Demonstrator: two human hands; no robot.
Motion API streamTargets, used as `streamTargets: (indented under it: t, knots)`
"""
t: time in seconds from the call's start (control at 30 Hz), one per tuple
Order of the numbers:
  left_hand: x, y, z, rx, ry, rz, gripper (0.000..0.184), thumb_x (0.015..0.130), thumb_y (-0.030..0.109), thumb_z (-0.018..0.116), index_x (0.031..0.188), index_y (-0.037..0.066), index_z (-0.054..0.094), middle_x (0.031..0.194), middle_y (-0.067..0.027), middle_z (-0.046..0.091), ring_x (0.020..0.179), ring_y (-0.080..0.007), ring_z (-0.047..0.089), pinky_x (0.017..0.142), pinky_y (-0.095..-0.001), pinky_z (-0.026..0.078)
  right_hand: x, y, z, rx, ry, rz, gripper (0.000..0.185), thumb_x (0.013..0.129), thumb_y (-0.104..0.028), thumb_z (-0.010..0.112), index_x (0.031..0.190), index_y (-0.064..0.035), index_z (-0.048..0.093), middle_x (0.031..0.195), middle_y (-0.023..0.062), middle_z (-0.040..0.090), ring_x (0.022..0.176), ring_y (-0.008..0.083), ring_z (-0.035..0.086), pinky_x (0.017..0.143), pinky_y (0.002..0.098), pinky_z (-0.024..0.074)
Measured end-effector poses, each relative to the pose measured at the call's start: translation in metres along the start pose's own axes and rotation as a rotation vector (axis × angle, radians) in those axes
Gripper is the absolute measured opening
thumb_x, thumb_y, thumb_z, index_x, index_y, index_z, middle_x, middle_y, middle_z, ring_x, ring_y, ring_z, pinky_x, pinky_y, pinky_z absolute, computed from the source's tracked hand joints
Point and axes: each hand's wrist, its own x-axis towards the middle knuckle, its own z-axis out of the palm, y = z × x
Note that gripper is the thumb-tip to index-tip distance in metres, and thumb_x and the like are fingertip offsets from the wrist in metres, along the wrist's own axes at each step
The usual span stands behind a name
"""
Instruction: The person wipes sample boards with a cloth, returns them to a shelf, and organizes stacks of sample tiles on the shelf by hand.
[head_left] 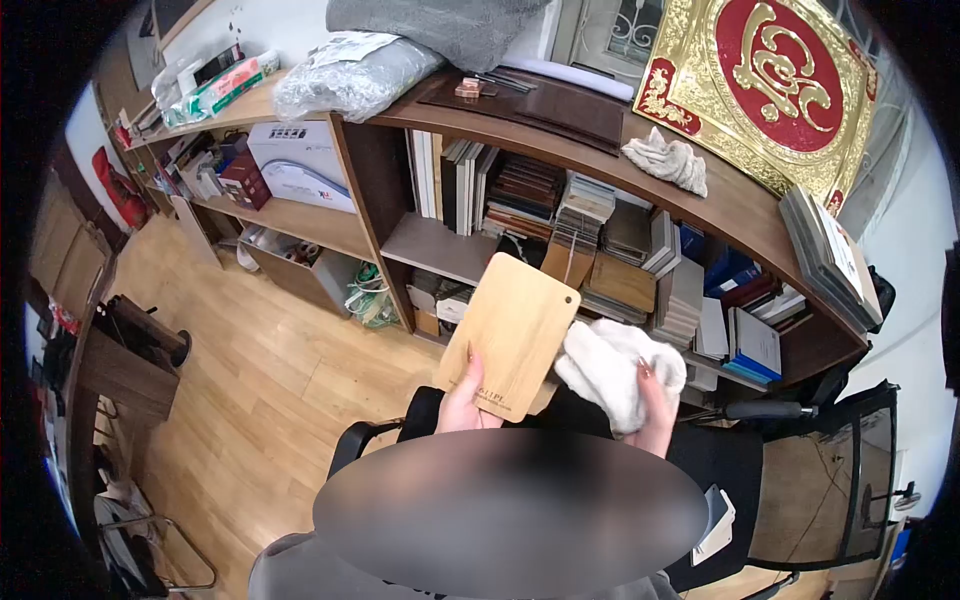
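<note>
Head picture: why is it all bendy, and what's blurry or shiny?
Head view: probably a wide lens, bowing the shelf top and leaving black corners; a grey oval blur below the wooden board, itself fairly sharp; glints on the plastic-wrapped package and gold panel.

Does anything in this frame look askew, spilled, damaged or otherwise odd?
Nothing looks spilled or plainly damaged. A crumpled cloth on the shelf top, in front of the gold-and-red panel, looks slightly out of place: it lies bunched rather than folded. The wooden board in the left hand looks intact.
</note>
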Motion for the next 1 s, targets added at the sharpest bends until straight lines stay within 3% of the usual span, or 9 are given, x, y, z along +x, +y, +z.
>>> streamTargets:
  t: [0.17, 0.27, 0.37, 0.5, 0.63, 0.77, 0.8, 0.9, 1.0]
  knots:
    - [0.001, 0.005, 0.004, 0.171, -0.008, 0.030, 0.045, 0.096, 0.025, 0.037, 0.134, 0.005, 0.025, 0.132, -0.0121, 0.039, 0.121, -0.0244, 0.041, 0.100, -0.0398, 0.036, -0.004, -0.037, 0.004, -0.019, -0.418, 0.129, 0.050, 0.073, -0.003, 0.065, 0.118, 0.0030, 0.045, 0.110, 0.0122, 0.056, 0.096, 0.0206, 0.057, 0.085, 0.0324, 0.0469]
    - [-0.005, -0.011, 0.006, 0.161, -0.133, -0.027, 0.045, 0.096, 0.027, 0.035, 0.135, 0.006, 0.024, 0.134, -0.0120, 0.037, 0.122, -0.0243, 0.040, 0.101, -0.0393, 0.035, 0.005, -0.023, 0.027, -0.438, -0.525, 0.037, 0.053, 0.073, -0.014, 0.068, 0.119, 0.0012, 0.047, 0.112, 0.0141, 0.055, 0.097, 0.0226, 0.056, 0.085, 0.0335, 0.0460]
    - [-0.013, -0.016, 0.016, 0.187, -0.176, -0.033, 0.046, 0.097, 0.029, 0.032, 0.136, 0.006, 0.023, 0.135, -0.0117, 0.035, 0.123, -0.0243, 0.038, 0.102, -0.0389, 0.034, 0.012, -0.004, 0.053, -1.184, -0.133, -0.857, 0.052, 0.072, -0.018, 0.067, 0.119, -0.0042, 0.050, 0.116, 0.0148, 0.053, 0.105, 0.0293, 0.052, 0.090, 0.0384, 0.0423]
    - [-0.014, -0.010, 0.018, 0.237, -0.150, -0.007, 0.048, 0.097, 0.033, 0.027, 0.137, 0.008, 0.021, 0.137, -0.0110, 0.033, 0.125, -0.0241, 0.035, 0.104, -0.0386, 0.031, -0.015, -0.001, 0.080, -1.474, -0.281, -1.027, 0.047, 0.069, -0.016, 0.068, 0.115, -0.0095, 0.057, 0.120, 0.0111, 0.051, 0.109, 0.0330, 0.047, 0.094, 0.0405, 0.0376]
    - [-0.007, -0.004, 0.012, 0.203, -0.160, -0.018, 0.051, 0.097, 0.039, 0.023, 0.137, 0.009, 0.020, 0.137, -0.0103, 0.032, 0.126, -0.0237, 0.033, 0.104, -0.0384, 0.030, -0.028, 0.021, 0.058, -1.379, -0.742, -1.009, 0.044, 0.067, -0.016, 0.069, 0.110, -0.0109, 0.061, 0.123, 0.0082, 0.050, 0.111, 0.0356, 0.045, 0.094, 0.0405, 0.0378]
    - [-0.015, -0.007, 0.016, 0.138, -0.144, -0.034, 0.055, 0.095, 0.044, 0.021, 0.137, 0.009, 0.020, 0.137, -0.0104, 0.032, 0.127, -0.0229, 0.033, 0.104, -0.0384, 0.030, 0.011, -0.005, 0.068, -1.510, -0.313, -1.174, 0.039, 0.065, -0.015, 0.070, 0.103, -0.0112, 0.064, 0.122, 0.0077, 0.052, 0.114, 0.0358, 0.045, 0.093, 0.0420, 0.0392]
    - [-0.016, -0.008, 0.021, 0.138, -0.174, -0.026, 0.055, 0.095, 0.045, 0.021, 0.137, 0.009, 0.020, 0.137, -0.0106, 0.032, 0.126, -0.0227, 0.033, 0.104, -0.0383, 0.030, 0.006, -0.002, 0.066, -1.514, -0.307, -1.178, 0.039, 0.065, -0.015, 0.070, 0.103, -0.0112, 0.064, 0.122, 0.0077, 0.052, 0.114, 0.0358, 0.045, 0.093, 0.0420, 0.0392]
    - [-0.010, -0.004, 0.017, 0.184, -0.210, -0.008, 0.058, 0.094, 0.047, 0.022, 0.137, 0.009, 0.020, 0.137, -0.0108, 0.032, 0.127, -0.0228, 0.033, 0.104, -0.0385, 0.030, -0.014, 0.025, 0.061, -1.169, -0.802, -1.045, 0.040, 0.062, -0.012, 0.071, 0.101, -0.0095, 0.065, 0.120, 0.0091, 0.054, 0.113, 0.0359, 0.047, 0.092, 0.0431, 0.0407]
    - [-0.010, 0.002, 0.010, 0.286, -0.182, -0.008, 0.061, 0.093, 0.050, 0.022, 0.138, 0.008, 0.020, 0.138, -0.0111, 0.031, 0.127, -0.0233, 0.032, 0.105, -0.0388, 0.029, 0.008, 0.017, 0.057, -1.268, -0.597, -1.062, 0.039, 0.062, -0.011, 0.072, 0.100, -0.0091, 0.064, 0.119, 0.0096, 0.054, 0.113, 0.0351, 0.047, 0.093, 0.0432, 0.0410]
